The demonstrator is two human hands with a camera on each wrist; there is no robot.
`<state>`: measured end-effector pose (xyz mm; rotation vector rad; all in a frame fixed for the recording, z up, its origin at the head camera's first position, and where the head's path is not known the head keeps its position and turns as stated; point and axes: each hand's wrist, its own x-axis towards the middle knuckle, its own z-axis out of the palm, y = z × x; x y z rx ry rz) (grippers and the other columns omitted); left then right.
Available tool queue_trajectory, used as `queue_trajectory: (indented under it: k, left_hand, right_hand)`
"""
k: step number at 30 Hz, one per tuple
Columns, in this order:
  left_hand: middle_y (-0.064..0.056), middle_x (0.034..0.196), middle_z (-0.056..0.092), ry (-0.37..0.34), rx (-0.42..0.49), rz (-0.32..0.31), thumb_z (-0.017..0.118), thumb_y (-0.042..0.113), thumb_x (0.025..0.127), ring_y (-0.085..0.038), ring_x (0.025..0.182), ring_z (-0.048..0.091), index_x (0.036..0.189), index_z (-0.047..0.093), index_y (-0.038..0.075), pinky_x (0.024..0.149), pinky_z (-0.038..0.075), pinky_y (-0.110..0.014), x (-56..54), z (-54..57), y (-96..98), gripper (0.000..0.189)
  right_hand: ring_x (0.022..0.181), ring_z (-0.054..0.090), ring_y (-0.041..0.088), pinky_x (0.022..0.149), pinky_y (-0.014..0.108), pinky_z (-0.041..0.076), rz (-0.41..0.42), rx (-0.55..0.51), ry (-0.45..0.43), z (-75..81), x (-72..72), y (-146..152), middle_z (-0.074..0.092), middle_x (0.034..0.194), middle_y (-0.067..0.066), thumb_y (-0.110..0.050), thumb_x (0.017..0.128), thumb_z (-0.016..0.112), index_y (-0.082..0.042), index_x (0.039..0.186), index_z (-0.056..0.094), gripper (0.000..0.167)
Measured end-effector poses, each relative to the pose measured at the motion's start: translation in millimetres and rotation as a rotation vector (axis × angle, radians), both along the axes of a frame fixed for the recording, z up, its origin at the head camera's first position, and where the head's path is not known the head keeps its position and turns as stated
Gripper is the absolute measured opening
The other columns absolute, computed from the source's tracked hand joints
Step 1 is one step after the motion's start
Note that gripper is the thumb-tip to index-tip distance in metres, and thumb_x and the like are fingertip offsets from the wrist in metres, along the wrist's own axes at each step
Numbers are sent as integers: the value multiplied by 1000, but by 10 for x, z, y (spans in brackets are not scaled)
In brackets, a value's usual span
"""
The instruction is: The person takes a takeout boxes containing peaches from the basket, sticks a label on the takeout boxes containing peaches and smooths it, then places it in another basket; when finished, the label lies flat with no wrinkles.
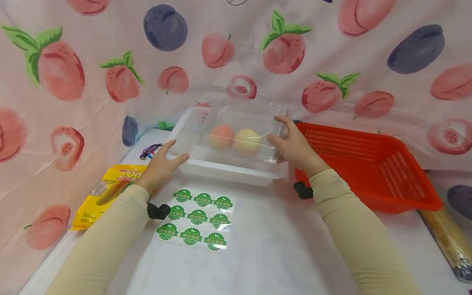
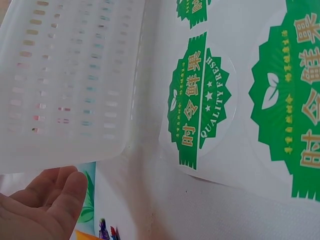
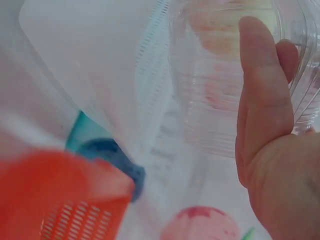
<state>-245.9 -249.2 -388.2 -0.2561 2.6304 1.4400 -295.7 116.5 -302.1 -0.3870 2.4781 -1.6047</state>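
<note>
A clear plastic clamshell box [image 1: 248, 110] is held over the white perforated basket [image 1: 226, 170], its lid raised at the back. Inside it sit a pinkish round fruit [image 1: 222, 136] and a pale yellow one [image 1: 247, 140]. My right hand [image 1: 294, 146] grips the box's right side, thumb and fingers round its wall in the right wrist view. At the basket's near left corner is my left hand [image 1: 159, 165], thumb and forefinger spread. The left wrist view shows its fingers [image 2: 75, 192] loosely bent beside the basket corner, with nothing held; whether they touch it I cannot tell.
To the right stands a red basket [image 1: 430, 191], partly over a pack of thin sticks [image 1: 453, 242]. A sheet of green round stickers [image 1: 197, 217] lies in front of the white basket. On the left are a yellow package [image 1: 88, 208] and a small purple wrapper [image 1: 150, 151].
</note>
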Motion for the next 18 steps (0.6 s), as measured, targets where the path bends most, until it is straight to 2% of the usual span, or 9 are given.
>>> queue_trajectory:
  k: [3, 9, 14, 18]
  left_hand:
    - [-10, 168, 4, -10, 6, 1, 56, 76, 85, -44, 149, 10, 162, 7, 36, 109, 14, -75, 5, 13, 5, 100]
    - [-10, 168, 3, -19, 1, -3, 56, 78, 83, -44, 149, 9, 162, 5, 35, 108, 14, -76, 17, 32, 3, 103]
    - [-10, 168, 2, -11, 4, -19, 56, 80, 82, -44, 149, 8, 162, 5, 34, 108, 12, -76, 16, 39, -11, 106]
    - [-9, 168, 0, -27, 4, -27, 55, 79, 83, -45, 149, 8, 162, 3, 37, 107, 12, -77, 33, 59, -9, 103]
  right_hand:
    - [61, 54, 19, 59, 35, 59, -18, -27, 12, 106, 81, 114, 50, 98, 19, -22, 100, 62, -22, 157, 26, 67]
    - [91, 61, 31, 71, 41, 61, -21, -23, 24, 300, 310, 408, 49, 111, 22, -22, 102, 59, -23, 157, 24, 65]
    - [94, 59, 34, 73, 39, 60, -28, 66, 53, 416, 575, 658, 48, 116, 22, -27, 101, 59, -26, 157, 24, 66]
    - [101, 55, 34, 74, 37, 59, -45, 118, 63, 431, 786, 839, 46, 124, 21, -29, 102, 59, -26, 158, 23, 67]
